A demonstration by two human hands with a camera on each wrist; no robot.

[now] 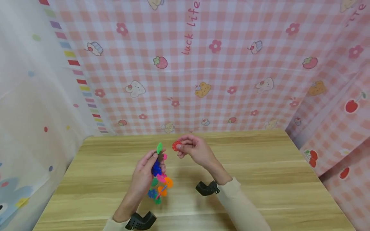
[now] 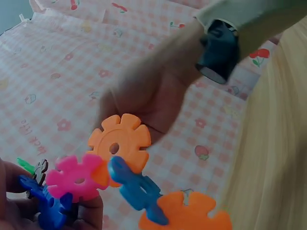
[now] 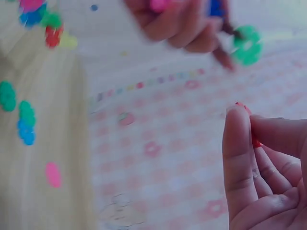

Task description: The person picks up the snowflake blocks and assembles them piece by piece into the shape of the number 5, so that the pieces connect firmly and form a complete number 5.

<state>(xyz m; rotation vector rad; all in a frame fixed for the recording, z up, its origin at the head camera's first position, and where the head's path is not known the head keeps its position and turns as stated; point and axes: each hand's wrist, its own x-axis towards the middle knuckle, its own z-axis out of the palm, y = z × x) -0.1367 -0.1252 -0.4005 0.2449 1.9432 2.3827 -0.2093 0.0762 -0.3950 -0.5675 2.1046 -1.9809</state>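
My left hand grips a chain of interlocking notched plastic discs, its fingers around a dark blue disc. A bright green disc stands up at the chain's top, just above the thumb. Below the hand hang a pink disc, an orange disc, a teal-blue disc and several more, slotted edge to edge. To the right, my right hand pinches a single red disc between thumb and fingers. That disc is held apart from the green one, a short gap between them.
Both hands are over a wood-grain table. Loose discs lie on it in the right wrist view, among them a pink disc and a green disc. A pink checkered cloth hangs behind the table. Black camera mounts sit on both wrists.
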